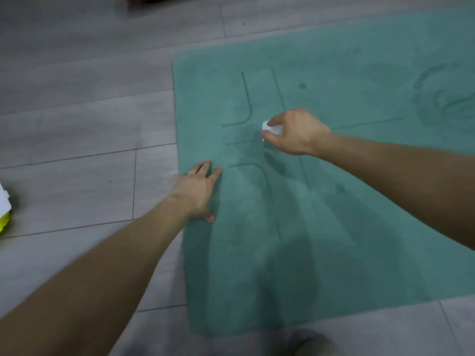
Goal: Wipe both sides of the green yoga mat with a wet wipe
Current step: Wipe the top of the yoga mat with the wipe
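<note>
The flat green textured yoga mat [359, 240] lay unrolled on the grey plank-pattern floor [77, 98], with its printed alignment lines facing up. The right hand [295, 133] curled its fingers around a bunched white wet wipe [270, 127] and held it against the mat among those lines. The left hand [199, 190] rested flat just inside the mat's end edge, fingers straight and spread, holding nothing.

Judged step: wiping the upper face. Recommended method:
- Keep the left palm pressed down as an anchor.
- Run overlapping strokes out to the edge.

A yellow and white packet [4, 209] lay on the floor, well apart to the left. The only obstruction was the left hand itself, which covered a strip that probably remained to be wiped. The underside was hidden.
</note>
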{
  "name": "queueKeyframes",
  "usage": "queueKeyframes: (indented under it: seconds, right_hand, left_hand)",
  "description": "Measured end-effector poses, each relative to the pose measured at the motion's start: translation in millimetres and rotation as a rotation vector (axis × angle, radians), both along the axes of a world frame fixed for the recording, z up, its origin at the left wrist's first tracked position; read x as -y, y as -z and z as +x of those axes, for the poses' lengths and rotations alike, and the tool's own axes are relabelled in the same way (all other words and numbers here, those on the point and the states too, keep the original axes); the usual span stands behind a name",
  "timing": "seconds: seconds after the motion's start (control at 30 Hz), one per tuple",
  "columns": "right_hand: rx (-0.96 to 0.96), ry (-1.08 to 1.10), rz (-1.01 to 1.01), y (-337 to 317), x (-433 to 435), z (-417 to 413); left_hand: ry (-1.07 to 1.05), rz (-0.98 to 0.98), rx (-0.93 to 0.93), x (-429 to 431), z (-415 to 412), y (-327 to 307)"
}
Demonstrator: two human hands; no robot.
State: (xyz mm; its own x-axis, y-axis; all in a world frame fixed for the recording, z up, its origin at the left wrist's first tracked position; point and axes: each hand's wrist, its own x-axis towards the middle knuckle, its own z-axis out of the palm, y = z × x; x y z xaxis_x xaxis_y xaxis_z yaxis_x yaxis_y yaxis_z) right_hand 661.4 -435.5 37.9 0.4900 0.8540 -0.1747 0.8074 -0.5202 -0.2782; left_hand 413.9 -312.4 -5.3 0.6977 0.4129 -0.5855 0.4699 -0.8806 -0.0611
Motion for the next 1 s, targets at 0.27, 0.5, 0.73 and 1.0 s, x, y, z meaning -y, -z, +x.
queueKeyframes:
  seconds: [0.27,0.5,0.73,1.0]
  right_hand:
    - [0.009,-0.089,0.102,80.0,-7.6,35.8]
    - [-0.06,0.038,0.266,134.1,-17.7,1.9]
    - [-0.2,-0.352,0.272,129.9,34.6,-140.5]
    - [-0.05,-0.031,0.133,118.7,37.9,-53.6]
  left_hand:
    - [0.058,0.013,-0.004,-6.9,-2.7,-2.6]
    - [0.144,0.064,0.032,-9.0,-2.2,-9.4]
    - [0.33,0.146,0.015,-16.3,-1.3,-21.9]
    - [0.417,0.074,0.028,-46.9,-3.1,-17.7]
